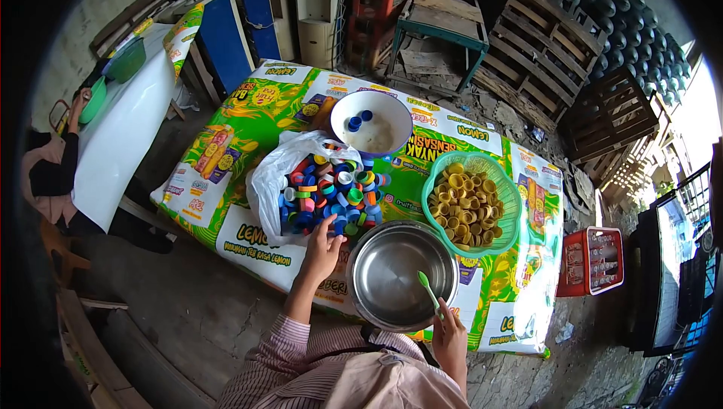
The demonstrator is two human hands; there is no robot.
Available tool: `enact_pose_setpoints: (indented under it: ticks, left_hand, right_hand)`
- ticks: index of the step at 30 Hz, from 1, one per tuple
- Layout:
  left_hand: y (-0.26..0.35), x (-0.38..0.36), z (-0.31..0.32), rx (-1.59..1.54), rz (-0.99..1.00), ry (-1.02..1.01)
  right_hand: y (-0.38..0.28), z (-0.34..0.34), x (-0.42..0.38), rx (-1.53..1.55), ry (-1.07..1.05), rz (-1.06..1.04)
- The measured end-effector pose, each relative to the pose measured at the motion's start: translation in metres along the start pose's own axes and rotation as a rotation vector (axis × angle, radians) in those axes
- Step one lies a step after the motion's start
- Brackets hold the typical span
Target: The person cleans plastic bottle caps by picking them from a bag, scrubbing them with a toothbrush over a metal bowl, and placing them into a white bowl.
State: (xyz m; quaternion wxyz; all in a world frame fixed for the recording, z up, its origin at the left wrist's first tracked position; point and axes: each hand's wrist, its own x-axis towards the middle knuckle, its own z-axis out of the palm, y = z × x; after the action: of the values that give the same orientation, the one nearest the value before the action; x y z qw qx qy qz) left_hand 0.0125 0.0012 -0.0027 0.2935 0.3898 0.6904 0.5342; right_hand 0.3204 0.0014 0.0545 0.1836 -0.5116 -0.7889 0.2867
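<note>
My left hand [322, 249] reaches forward with its fingers spread on the near edge of a heap of mixed coloured bottle caps [331, 192], which lies on an opened white plastic bag [265, 183]. My right hand [449, 335] grips a thin green stick [429, 291] whose tip points over the rim of an empty steel bowl [401, 275] right in front of me. Behind that bowl sits a green basket [506, 190] full of yellow caps. A white bowl [392, 111] farther back holds two blue caps.
All this lies on a low table covered by a green printed banner [248, 115]. A red bottle crate [595, 260] stands on the ground at right, wooden pallets [538, 47] behind. At left, another person's hand [77, 104] rests by a white table with green bowls [124, 61].
</note>
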Motion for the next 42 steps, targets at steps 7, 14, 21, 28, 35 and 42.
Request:
enact_pose_setpoints:
  ticks: [7, 14, 21, 28, 35, 42]
  left_hand:
    - [0.046, -0.019, 0.005, -0.101, 0.071, -0.175]
    - [0.041, -0.029, 0.064, 0.119, 0.235, -0.422]
    - [0.022, -0.025, 0.087, 0.444, 0.298, -0.442]
    - [0.017, -0.026, 0.089, 0.535, 0.266, -0.470]
    - [0.018, -0.026, 0.088, 0.538, 0.244, -0.490]
    - [0.020, -0.027, 0.089, 0.393, 0.232, -0.473]
  right_hand:
    - [0.003, -0.003, 0.001, 0.037, 0.016, -0.034]
    - [0.009, -0.006, 0.000, 0.043, 0.011, -0.023]
    - [0.017, -0.008, 0.000, 0.067, 0.016, -0.062]
    - [0.022, -0.010, -0.002, 0.088, 0.025, -0.066]
    - [0.025, -0.011, -0.003, 0.087, 0.023, -0.062]
    - [0.024, -0.010, -0.003, 0.061, 0.013, -0.071]
